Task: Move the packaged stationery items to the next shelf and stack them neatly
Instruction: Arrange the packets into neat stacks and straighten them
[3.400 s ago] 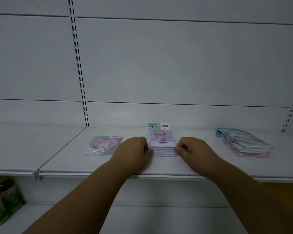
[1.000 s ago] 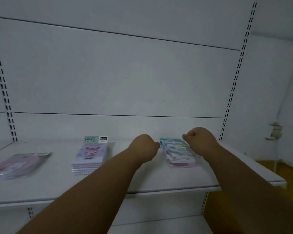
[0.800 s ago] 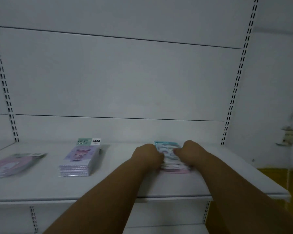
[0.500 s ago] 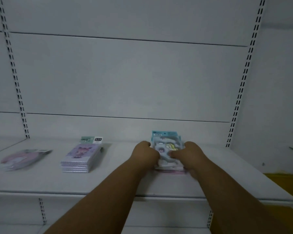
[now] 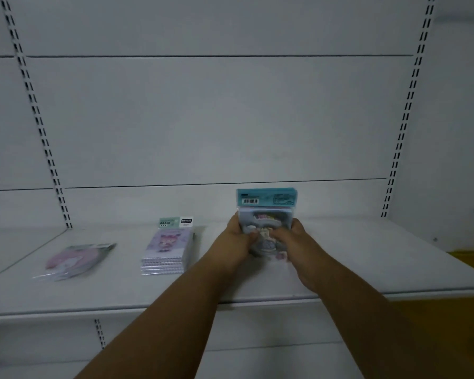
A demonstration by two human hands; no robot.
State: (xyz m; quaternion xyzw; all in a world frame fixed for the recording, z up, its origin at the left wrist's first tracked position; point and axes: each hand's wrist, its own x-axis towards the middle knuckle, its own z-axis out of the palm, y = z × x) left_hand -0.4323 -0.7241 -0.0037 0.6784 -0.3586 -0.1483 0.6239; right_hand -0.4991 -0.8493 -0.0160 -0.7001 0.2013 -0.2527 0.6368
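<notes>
Packets lifted for squaring

Left hand [image 5: 237, 237] and right hand [image 5: 296, 242] clamp the blue-headed packet bundle [image 5: 266, 214] from either side, raised on end over the shelf [image 5: 340, 269]. Its long axis stands upright, header topmost. Next, probably: tap edges flush and lay it flat beside the notebook stack [image 5: 167, 248].

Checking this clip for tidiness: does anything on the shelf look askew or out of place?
Only the pink heart-shaped packets at the left: they lie turned at an angle to the white shelf edge, unlike the squared purple notebook stack. Both hands hold the blue-topped packet bundle tilted up.
</notes>
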